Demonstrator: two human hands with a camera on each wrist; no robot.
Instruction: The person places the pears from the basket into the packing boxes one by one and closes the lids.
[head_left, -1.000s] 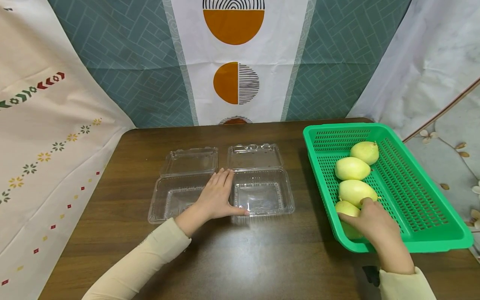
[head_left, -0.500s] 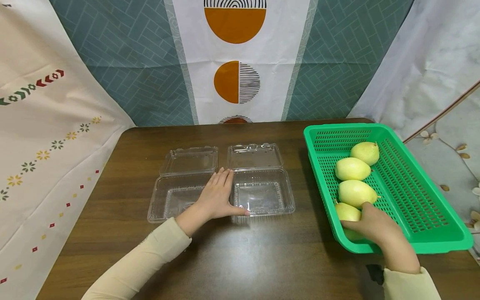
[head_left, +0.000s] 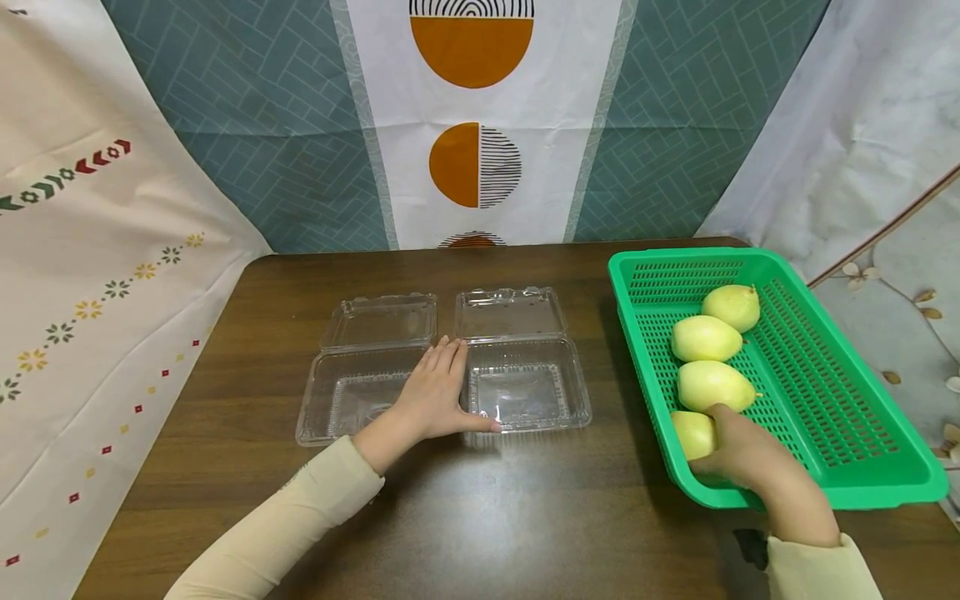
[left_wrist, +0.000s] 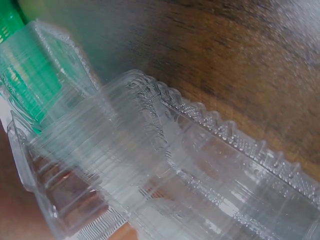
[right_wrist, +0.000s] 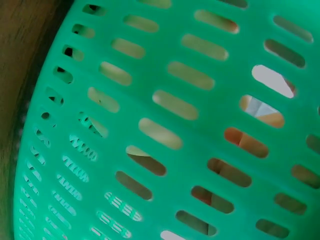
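My left hand (head_left: 431,396), fingers straight and thumb spread, rests across the inner sides of two clear plastic clamshell boxes. Its thumb lies along the front rim of the right box (head_left: 525,392); the left box (head_left: 352,408) is partly behind the hand. Both lids are folded back. Box walls (left_wrist: 215,155) fill much of the left wrist view. At the near left corner of a green basket (head_left: 840,492), my right hand (head_left: 750,454) grips a pale yellow-green pear (head_left: 693,433), partly hidden by the fingers. The slotted basket wall blocks the right wrist view.
Three more pears stand in a row along the basket's left half, among them the middle pear (head_left: 707,337). Everything sits on a brown wooden table (head_left: 487,517). Patterned cloth (head_left: 300,167) hangs behind and at both sides.
My right hand has shifted slightly toward the near side, its thumb now lower around the front pear, which has turned or shifted a little. The left hand and both boxes stay put.
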